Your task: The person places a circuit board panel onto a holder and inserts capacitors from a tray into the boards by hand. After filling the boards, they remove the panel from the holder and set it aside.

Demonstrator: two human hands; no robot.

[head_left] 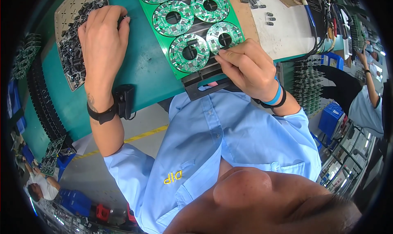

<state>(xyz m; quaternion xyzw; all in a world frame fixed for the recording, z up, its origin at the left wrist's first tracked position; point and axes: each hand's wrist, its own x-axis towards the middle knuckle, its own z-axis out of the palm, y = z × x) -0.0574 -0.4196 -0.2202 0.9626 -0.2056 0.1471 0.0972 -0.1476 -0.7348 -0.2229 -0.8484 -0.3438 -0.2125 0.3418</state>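
Note:
A green panel of several round ring-shaped circuit boards (188, 21) lies in a black carrier (206, 84) on the teal bench. My right hand (245, 68) pinches a small dark part with thumb and fingers at the edge of the nearest right ring board (224, 35). My left hand (104, 39) rests fingers-down at the edge of a flat tray of small black cylindrical capacitors (75, 50), closed on one or more of them. A black band sits on my left wrist, blue and black bands on my right.
Loose capacitors (256, 3) lie on a beige mat at the back right. A rack of green boards (307, 84) and blue bins (331, 117) stand to the right, where another person (364, 95) works. A black conveyor chain (43, 107) runs along the left.

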